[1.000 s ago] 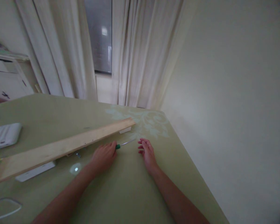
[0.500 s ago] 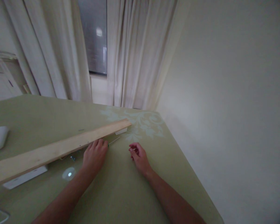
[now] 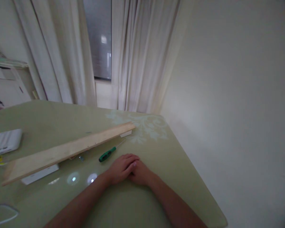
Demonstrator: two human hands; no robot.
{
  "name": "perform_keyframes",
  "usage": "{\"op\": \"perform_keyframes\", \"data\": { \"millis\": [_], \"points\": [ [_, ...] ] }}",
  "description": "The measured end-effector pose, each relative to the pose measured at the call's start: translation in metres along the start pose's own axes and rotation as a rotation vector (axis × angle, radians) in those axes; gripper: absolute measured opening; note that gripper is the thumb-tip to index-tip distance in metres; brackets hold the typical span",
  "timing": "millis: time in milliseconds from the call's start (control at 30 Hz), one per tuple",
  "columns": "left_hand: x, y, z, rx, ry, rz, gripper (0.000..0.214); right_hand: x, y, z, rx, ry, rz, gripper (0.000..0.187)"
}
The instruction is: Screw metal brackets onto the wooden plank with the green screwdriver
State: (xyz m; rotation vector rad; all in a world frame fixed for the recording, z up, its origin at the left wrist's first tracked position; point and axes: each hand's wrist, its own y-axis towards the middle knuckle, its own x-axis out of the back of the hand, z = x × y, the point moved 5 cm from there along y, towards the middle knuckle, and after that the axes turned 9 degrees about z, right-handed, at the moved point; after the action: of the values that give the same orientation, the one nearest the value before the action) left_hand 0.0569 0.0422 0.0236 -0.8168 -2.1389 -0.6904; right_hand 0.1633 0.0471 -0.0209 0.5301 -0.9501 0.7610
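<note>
Head view, hands: the left hand (image 3: 120,168) lies over the right hand (image 3: 142,174), its fingers folded loosely across it; neither has a tool in it.
Screwdriver: the green-handled screwdriver (image 3: 106,155) lies on the table (image 3: 180,190) between the board (image 3: 71,148) and the hands, near the left hand but apart from it, tip pointing away and to the right.
Board: it slants across the table, with white pieces (image 3: 40,174) showing under its near edge.
Folded hands: this looks like a resting pose; it is best done with loose fingers, wrists low and the forearms clear of the screwdriver.
Screwdriver's spot: leaving the handle free on the near side seems sound, as the tip faces away from the wrists.
Right fingers: mostly covered by the left hand, so I cannot tell whether they curl or lie straight.
Under the board: a small metal part (image 3: 81,158) sits by the near edge; its kind is too small to tell.
Left edge: the cable (image 3: 7,219) is cut off.
</note>
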Motion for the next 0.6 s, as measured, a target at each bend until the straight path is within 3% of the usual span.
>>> {"op": "perform_keyframes", "data": {
  "millis": [400,600],
  "points": [
    [-0.008,0.002,0.010,0.016,0.110,0.014,0.052,-0.001,0.006,0.003,0.040,-0.073,0.020,0.046],
    [-0.008,-0.001,-0.003,-0.062,0.231,0.030,0.047,0.000,0.011,0.011,-0.015,-0.049,-0.055,0.035]
  ]
}}
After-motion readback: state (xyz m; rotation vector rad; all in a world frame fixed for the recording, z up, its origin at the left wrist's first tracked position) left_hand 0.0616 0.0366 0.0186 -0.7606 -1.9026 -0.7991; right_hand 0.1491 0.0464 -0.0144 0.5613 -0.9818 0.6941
